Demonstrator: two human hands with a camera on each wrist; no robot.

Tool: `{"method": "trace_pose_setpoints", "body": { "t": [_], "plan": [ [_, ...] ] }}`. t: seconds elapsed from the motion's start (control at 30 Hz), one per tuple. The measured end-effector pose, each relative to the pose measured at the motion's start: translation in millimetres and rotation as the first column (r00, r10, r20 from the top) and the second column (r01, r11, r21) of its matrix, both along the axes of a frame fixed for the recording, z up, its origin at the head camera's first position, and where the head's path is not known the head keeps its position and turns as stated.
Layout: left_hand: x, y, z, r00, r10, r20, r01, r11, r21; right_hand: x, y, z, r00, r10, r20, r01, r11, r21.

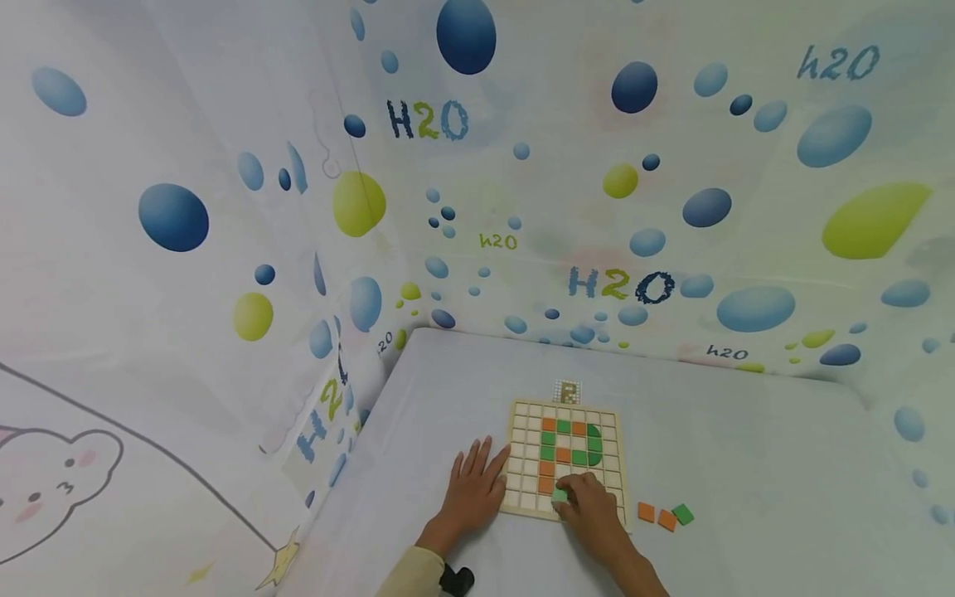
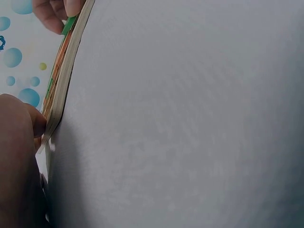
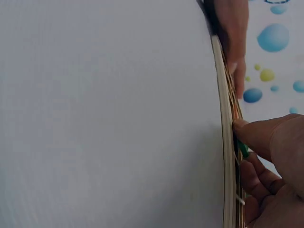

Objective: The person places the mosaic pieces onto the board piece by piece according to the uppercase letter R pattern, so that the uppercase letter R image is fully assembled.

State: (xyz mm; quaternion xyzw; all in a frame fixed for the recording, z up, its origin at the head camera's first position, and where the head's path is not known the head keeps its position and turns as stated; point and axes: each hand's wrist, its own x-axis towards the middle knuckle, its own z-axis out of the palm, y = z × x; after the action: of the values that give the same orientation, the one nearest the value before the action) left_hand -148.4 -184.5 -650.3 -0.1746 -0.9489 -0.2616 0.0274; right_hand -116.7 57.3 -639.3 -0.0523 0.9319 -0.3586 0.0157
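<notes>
A wooden grid board (image 1: 622,448) lies on the table with orange and green tiles set in its cells, forming a letter P; the green pieces at its right side are curved. Low on the board, my right hand (image 1: 597,514) pinches a green square tile (image 1: 559,495) between thumb and fingers, beside the lowest orange tile (image 1: 546,484). In the right wrist view the green tile (image 3: 243,148) shows at the fingertips, close over the board's surface. My left hand (image 1: 475,482) lies with fingers extended at the board's left edge, fingertips touching it.
Two loose orange tiles (image 1: 646,512) and a green one (image 1: 682,514) lie right of the board. Behind it is a small patterned card (image 1: 569,392). A black object (image 1: 458,580) sits by my left wrist. Printed fabric walls (image 1: 522,191) stand behind and left of the table.
</notes>
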Motion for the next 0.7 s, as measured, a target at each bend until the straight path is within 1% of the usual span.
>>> {"method": "trace_pose_setpoints", "body": {
  "t": [0.03, 0.17, 0.3, 0.4, 0.53, 0.63, 0.7],
  "plan": [
    [0.4, 0.4, 1.2, 1.000, 0.001, 0.000, -0.001, 1.000, 0.009, 0.3, -3, -0.5, 1.000, 0.002, -0.003, -0.002, 1.000, 0.008],
    [1.7, 1.2, 6.6, 1.000, 0.004, 0.008, -0.004, 1.000, -0.019, 2.2, -11, 0.2, 1.000, 0.005, -0.013, -0.005, 1.000, 0.007],
    [1.4, 0.4, 7.7, 1.000, 0.010, 0.014, -0.009, 0.999, -0.041, 4.9, -14, 3.1, 0.999, 0.034, -0.027, -0.034, 0.999, 0.001],
    [0.7, -0.3, 4.6, 1.000, 0.012, 0.014, -0.011, 1.000, -0.028, 6.6, -15, 5.4, 0.997, 0.066, -0.042, -0.066, 0.998, 0.006],
    [-0.6, -1.2, -3.7, 1.000, 0.013, -0.002, -0.013, 1.000, -0.014, 7.3, -14, 7.4, 0.992, 0.108, -0.068, -0.106, 0.994, 0.025],
    [-2.3, -1.4, -9.4, 1.000, 0.018, -0.016, -0.019, 0.999, -0.031, 7.2, -12, 8.5, 0.986, 0.136, -0.093, -0.133, 0.990, 0.040],
    [-3.1, -1.2, -11.7, 1.000, 0.025, -0.014, -0.025, 0.999, -0.046, 7.2, -11, 9.0, 0.984, 0.149, -0.095, -0.145, 0.988, 0.048]
  ]
}}
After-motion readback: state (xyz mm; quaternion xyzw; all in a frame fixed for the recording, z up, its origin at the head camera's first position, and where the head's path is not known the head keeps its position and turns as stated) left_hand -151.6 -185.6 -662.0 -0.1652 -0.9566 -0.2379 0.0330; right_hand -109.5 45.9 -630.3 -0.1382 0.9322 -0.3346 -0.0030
